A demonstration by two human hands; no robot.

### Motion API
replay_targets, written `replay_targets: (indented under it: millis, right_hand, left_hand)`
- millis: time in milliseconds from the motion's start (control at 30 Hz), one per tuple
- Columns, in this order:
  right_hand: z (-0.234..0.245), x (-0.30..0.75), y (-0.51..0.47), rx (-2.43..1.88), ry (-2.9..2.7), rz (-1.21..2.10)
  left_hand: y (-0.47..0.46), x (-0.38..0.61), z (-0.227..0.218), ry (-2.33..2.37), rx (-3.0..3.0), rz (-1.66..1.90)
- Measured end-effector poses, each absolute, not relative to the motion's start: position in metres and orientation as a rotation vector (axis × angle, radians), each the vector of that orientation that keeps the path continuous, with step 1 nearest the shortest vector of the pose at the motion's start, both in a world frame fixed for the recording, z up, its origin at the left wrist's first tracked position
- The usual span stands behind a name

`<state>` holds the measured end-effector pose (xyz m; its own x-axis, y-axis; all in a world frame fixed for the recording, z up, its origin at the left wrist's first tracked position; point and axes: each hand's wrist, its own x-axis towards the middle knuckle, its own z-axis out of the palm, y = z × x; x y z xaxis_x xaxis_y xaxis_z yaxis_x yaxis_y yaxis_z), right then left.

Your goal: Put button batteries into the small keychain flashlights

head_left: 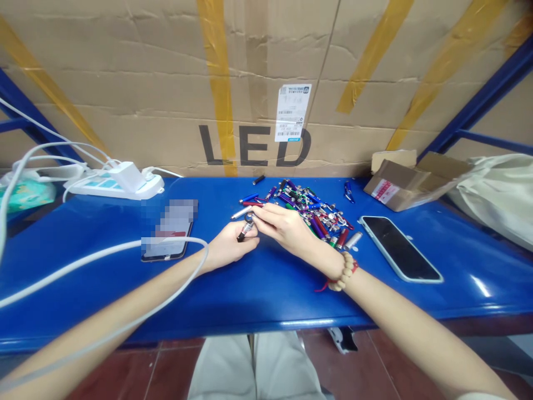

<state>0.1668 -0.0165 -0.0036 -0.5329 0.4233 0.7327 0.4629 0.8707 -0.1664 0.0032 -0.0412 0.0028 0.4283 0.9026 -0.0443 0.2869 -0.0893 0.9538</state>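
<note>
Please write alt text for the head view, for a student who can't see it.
A person's left hand holds a small black-and-silver cylinder over a blue table, the right hand at its upper end. Colourful tubes and small parts lie heaped beyond, between a phone on the left and a pale-cased phone on the right.

Your left hand and right hand are bare. Your right wrist bears a bracelet of round beige beads, with a red cord against it, one end loose. Your trousers are pale; light sleeve cloth shows on your right arm.
</note>
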Motion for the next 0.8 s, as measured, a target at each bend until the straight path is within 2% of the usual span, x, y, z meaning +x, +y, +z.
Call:
replay_targets:
  millis: [800]
  right_hand:
    - [0.0032, 0.1755, -0.0139, -0.742, -2.410, 0.003]
  left_hand:
    - [-0.0369, 0.0008, 0.0100, 1.092, 1.449, 0.866]
